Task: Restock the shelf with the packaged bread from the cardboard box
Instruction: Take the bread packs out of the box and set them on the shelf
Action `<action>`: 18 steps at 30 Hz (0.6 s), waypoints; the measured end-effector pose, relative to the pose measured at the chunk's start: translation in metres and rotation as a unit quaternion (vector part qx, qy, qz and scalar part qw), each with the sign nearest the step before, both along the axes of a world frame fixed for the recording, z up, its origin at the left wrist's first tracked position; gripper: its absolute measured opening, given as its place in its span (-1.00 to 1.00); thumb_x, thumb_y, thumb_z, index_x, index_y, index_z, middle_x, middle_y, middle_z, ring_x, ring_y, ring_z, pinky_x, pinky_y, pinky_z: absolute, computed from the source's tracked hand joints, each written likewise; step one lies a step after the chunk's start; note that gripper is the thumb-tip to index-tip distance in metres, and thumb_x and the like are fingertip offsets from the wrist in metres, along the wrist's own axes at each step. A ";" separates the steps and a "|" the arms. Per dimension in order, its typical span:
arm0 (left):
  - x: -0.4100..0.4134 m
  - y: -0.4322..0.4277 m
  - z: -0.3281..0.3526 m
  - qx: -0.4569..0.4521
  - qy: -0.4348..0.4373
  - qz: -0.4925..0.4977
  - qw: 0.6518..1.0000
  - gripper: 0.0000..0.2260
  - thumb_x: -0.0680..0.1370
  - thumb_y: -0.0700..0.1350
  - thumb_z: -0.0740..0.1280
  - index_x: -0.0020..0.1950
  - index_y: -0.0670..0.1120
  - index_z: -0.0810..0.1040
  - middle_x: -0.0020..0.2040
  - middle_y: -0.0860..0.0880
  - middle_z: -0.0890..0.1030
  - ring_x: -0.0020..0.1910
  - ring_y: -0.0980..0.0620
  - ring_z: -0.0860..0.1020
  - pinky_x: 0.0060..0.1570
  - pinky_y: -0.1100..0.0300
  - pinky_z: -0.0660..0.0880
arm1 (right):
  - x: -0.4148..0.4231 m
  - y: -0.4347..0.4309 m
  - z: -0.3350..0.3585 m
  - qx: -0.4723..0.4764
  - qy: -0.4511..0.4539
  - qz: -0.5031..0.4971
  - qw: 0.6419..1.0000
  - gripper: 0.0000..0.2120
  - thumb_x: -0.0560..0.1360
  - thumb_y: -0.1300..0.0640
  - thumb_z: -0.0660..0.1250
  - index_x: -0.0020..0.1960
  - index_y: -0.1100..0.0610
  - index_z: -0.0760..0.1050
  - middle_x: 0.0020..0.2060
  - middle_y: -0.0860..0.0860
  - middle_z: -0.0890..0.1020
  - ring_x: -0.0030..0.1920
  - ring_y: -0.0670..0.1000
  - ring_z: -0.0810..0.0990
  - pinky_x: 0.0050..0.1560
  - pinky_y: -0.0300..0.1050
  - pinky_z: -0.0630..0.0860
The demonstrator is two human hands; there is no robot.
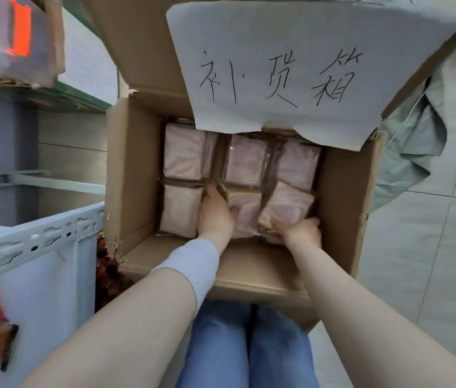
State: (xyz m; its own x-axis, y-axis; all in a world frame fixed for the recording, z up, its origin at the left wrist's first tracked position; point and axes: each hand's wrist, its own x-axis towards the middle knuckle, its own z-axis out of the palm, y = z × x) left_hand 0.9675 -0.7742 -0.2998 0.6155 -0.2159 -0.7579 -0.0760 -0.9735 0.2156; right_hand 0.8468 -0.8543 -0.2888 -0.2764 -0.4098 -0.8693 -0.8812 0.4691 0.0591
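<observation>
On the tiled floor point(431, 247), just ahead of the person's knees, a cardboard box point(126, 169) is sitting with its flaps open. A white metal shelf point(39, 236) is standing just beside it on the left, and a grey-green cloth point(411, 141) is lying crumpled on the right. A sheet of paper point(291, 51) with handwritten characters is hanging over the far flap. Six packets of bread point(183, 152) are lying inside the box in two rows of three. The near right packet point(288, 208) is tilting up at its near edge. The right hand point(301, 229) is gripping that edge with curled fingers. The left hand point(215, 214) is pinching the left edge of the near middle packet point(245, 211), its fingers tucked into the gap beside it.
</observation>
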 end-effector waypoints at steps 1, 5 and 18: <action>0.000 0.000 0.001 0.004 0.010 -0.006 1.000 -0.44 0.47 -0.05 0.39 0.37 -0.16 0.23 0.29 -0.19 0.48 0.28 -0.19 0.45 0.22 0.04 0.38 | -0.003 -0.002 0.003 0.016 -0.007 0.000 1.000 -0.18 0.34 -0.14 0.46 0.37 0.31 0.21 0.31 0.23 0.43 0.30 0.24 0.42 0.24 0.03 0.39; 0.005 -0.002 0.015 -0.043 0.023 -0.016 0.999 -0.71 0.45 -0.05 0.39 0.10 -0.12 0.46 0.15 -0.16 0.55 0.20 -0.17 0.49 0.15 0.11 0.40 | -0.014 -0.008 0.030 0.038 -0.050 -0.027 0.998 -0.21 0.30 -0.19 0.47 0.32 0.30 0.36 0.26 0.16 0.51 0.27 0.20 0.47 0.22 -0.02 0.40; 0.017 0.094 0.265 -0.308 -0.032 0.189 0.932 -0.75 0.53 -0.10 0.33 0.16 -0.09 0.39 0.03 0.05 0.50 0.12 0.02 0.48 0.12 0.13 0.43 | -0.049 0.023 0.237 -0.008 -0.377 0.052 0.925 -0.54 0.37 0.13 0.48 0.19 0.16 0.37 0.01 0.04 0.59 -0.13 -0.08 0.59 -0.28 -0.34 0.53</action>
